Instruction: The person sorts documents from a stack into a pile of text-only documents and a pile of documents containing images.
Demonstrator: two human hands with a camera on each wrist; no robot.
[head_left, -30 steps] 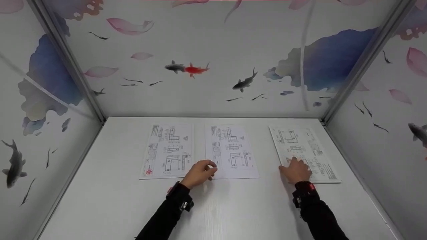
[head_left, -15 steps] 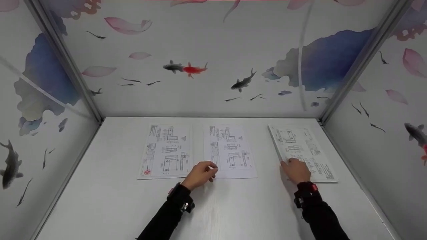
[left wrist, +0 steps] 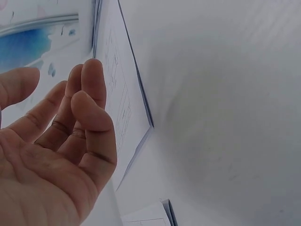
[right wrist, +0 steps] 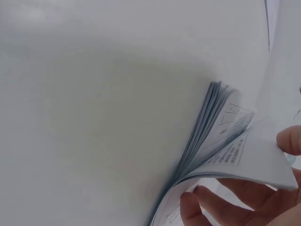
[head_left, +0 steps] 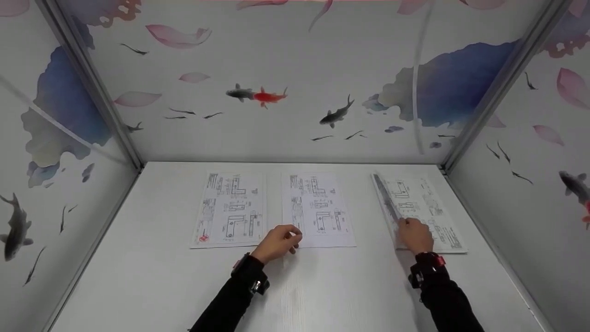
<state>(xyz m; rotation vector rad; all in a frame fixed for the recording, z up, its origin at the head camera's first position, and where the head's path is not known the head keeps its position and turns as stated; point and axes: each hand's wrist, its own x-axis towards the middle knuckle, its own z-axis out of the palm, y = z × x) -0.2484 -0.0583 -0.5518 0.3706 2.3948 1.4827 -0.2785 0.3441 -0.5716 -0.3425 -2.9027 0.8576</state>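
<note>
On the right of the table lies a stack of printed drawing sheets (head_left: 424, 193). My right hand (head_left: 415, 236) pinches the left edge of some upper sheets, raised and bent over (right wrist: 263, 157). In the right wrist view the thumb lies above these sheets and the fingers below; how many are held I cannot tell. My left hand (head_left: 278, 242) holds nothing, its fingers (left wrist: 96, 113) loosely curved. It hovers near the lower left corner of the middle drawing (head_left: 318, 207). Another drawing (head_left: 233, 207), with a red stamp at its lower left, lies flat to the left.
The white table (head_left: 152, 272) is bounded by printed panels at the back (head_left: 286, 133) and on both sides. Dark metal corner posts (head_left: 110, 106) stand at the back left and back right. Black straps with wrist cameras (head_left: 251, 274) sit on both wrists.
My right hand has gone from resting on the stack to gripping its left edge. That edge has lifted and curled to the right. My left hand has hardly moved.
</note>
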